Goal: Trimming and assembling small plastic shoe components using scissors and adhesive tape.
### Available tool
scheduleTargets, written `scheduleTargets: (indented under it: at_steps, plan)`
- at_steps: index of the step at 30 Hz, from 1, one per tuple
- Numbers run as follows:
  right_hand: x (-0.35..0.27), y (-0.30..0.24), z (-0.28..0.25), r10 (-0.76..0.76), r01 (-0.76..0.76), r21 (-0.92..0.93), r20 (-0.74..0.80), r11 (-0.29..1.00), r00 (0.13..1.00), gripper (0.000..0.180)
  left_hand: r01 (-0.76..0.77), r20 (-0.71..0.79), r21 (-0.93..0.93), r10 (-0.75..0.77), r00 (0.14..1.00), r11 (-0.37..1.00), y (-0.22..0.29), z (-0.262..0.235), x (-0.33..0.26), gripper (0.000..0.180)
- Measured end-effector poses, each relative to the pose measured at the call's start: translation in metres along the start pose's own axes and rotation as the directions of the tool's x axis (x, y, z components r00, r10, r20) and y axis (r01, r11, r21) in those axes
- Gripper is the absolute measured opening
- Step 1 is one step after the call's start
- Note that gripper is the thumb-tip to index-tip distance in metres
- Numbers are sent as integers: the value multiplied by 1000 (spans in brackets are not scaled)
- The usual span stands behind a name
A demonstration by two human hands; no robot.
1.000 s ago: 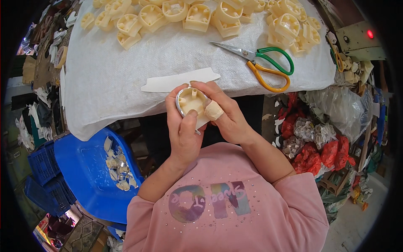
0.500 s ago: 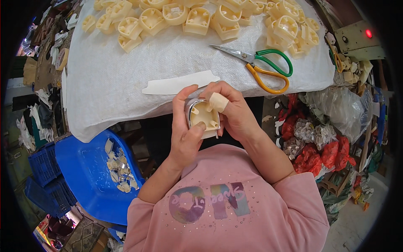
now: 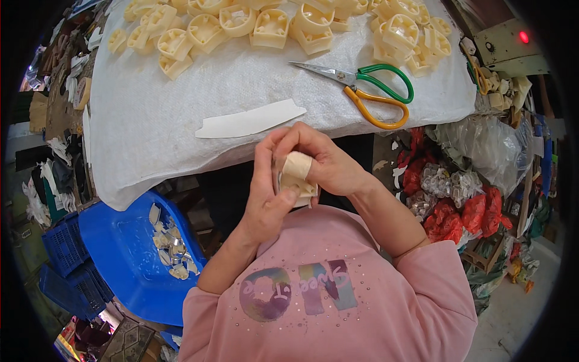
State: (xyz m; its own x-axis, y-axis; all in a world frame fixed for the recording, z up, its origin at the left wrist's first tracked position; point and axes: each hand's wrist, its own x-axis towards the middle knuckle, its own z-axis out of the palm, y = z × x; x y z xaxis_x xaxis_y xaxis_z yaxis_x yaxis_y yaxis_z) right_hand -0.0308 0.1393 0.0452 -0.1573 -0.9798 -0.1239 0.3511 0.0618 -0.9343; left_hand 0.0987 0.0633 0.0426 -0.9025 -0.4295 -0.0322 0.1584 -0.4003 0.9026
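Observation:
My left hand (image 3: 265,187) and my right hand (image 3: 329,160) are clasped together over a small cream plastic part (image 3: 300,188), held close to my chest below the table edge. A taped thumb (image 3: 297,165) of the right hand presses on its top. The part is mostly hidden by my fingers. A white curved strip (image 3: 250,120) lies on the white woven cloth (image 3: 157,130) just beyond my hands. Green and orange handled scissors (image 3: 368,93) lie to the right of it.
Many cream plastic parts (image 3: 271,27) are heaped along the far side of the cloth. A blue tub (image 3: 129,253) with finished pieces stands at my lower left. Bags of red and clear scraps (image 3: 464,199) are piled at my right.
My hands have drawn the part down and nearer to my chest, and turned it so its open face no longer shows. The right thumb now presses on top.

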Motion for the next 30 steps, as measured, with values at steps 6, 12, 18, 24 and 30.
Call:
scheduleTargets:
  at_steps: [6,12,18,24,30]
  plan:
    - [1,1,1,-126,164,248,-163,955,979,35,85,51,-340,-72,996,937,14,-7,11,80]
    - [1,-23,-4,-382,200,-764,-66,614,922,31,-68,-22,224,74,997,972,16,-10,6,92]
    - [0,-17,4,-392,254,-455,-240,853,888,21,-63,-139,412,131,982,909,18,-7,6,85]
    - [-2,-9,-5,-433,314,-467,-172,827,885,21,-37,-203,532,169,964,846,22,-19,6,59]
    - [5,-20,-23,139,-142,-24,-109,990,984,14,-186,10,844,331,944,503,35,-13,7,60]
